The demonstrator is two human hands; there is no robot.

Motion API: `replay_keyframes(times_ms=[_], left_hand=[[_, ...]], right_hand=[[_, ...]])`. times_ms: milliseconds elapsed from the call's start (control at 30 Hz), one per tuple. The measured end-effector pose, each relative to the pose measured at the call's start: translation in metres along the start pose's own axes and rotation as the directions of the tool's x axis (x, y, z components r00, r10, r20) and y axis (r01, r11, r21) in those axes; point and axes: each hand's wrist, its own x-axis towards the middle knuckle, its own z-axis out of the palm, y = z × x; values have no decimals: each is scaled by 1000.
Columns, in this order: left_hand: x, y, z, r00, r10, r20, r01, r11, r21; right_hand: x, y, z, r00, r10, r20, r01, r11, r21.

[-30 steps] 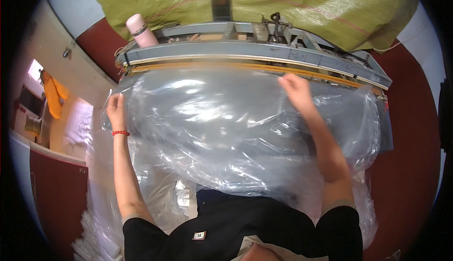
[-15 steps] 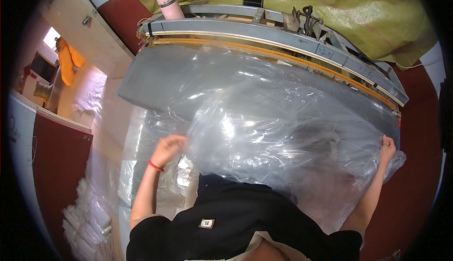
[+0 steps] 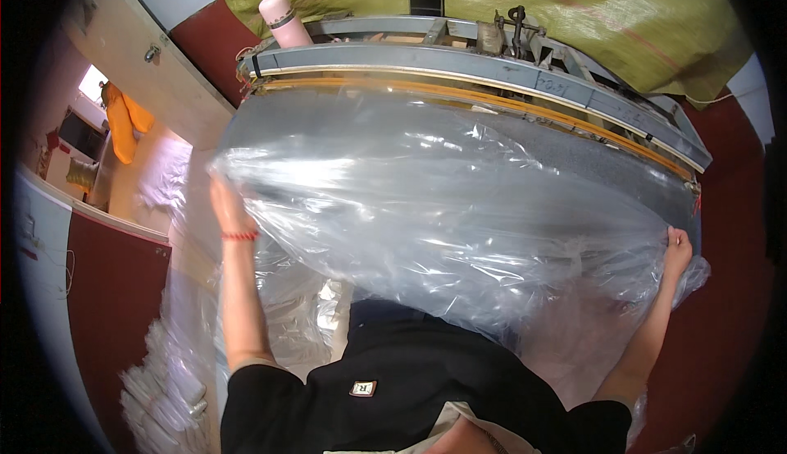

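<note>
a small workshop for packing or bag making: a long grey metal machine (image 3: 492,77) with an orange strip runs along a grey worktable (image 3: 590,159), big clear plastic sheeting (image 3: 426,224) is spread over it, stacks of plastic bags (image 3: 164,380) lie below, and a green woven tarp (image 3: 533,3) hangs behind.

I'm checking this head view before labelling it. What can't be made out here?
- Left hand: fingers veiled by the clear plastic sheet and motion-blurred, so the grip is unclear.
- Right hand: small near the rim; fingers bunched in the sheet's corner, not separable.
- Grey work surface: largely covered by the sheet.
- White stack at lower left: blurred, kind unclear.
- Pink bottle: base hidden behind the metal frame.
</note>
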Motion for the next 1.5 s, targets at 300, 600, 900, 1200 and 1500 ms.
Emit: replay_keyframes(times_ms=[300,600,900,1200,1500], left_hand=[[44,75,80,34,828,560,-962,-124,241],[-80,-28,-8,-58,-226,972,-987,162,-21],[-44,-23,77,-119,221,968,-983,115,-147],[-37,-61,99,-172,84,981,-944,270,-189],[-5,-58,142,439,-181,880,-333,877,346]], right_hand=[[1,17,-1,998,58,12,-59,989,136],[-29,134,-68,995,88,48,-92,992,89],[-39,152,-71,997,77,32,-82,978,194],[-45,143,-74,995,92,37,-97,983,157],[-47,163,-72,990,136,47,-144,947,288]])
